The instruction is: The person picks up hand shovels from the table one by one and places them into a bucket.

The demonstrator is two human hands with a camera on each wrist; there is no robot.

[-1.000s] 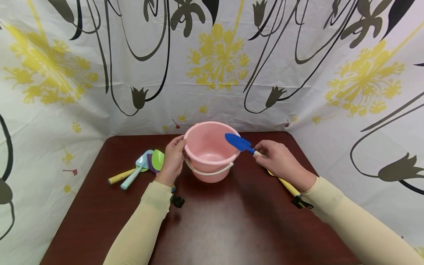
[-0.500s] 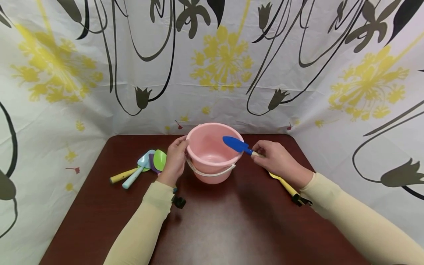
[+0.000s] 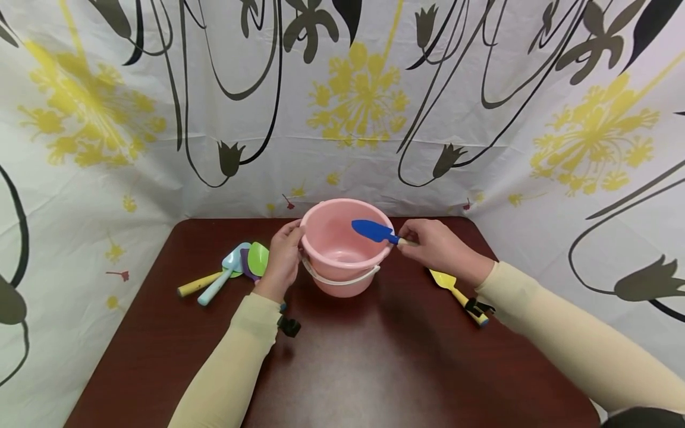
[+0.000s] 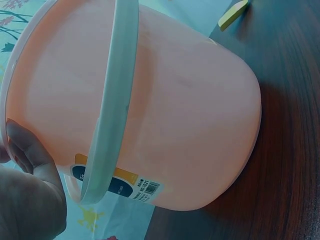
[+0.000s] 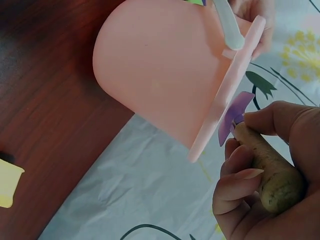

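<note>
One pink bucket (image 3: 327, 239) is near the surface's (image 3: 342, 368) far edge, with broad room towards the near one. One yellow shovel (image 3: 445, 280) lies rightward; overlapping scoops (image 3: 233, 261), number unclear, lie leftward. The left hand (image 3: 282, 260) grips the bucket's rim; the right hand (image 3: 431, 244) pinches one blue trowel (image 3: 371, 230), blade over the mouth.

Curtained-off tabletop nook, the wider room hidden
White sheeting (image 3: 471, 119) printed with yellow blooms (image 3: 364, 98) and grey tulips (image 3: 230, 159) hangs behind and along both sides of a dark reddish-brown, wood-grained table (image 3: 342, 356), enclosing it like a booth; whether home or studio cannot be told.
</note>
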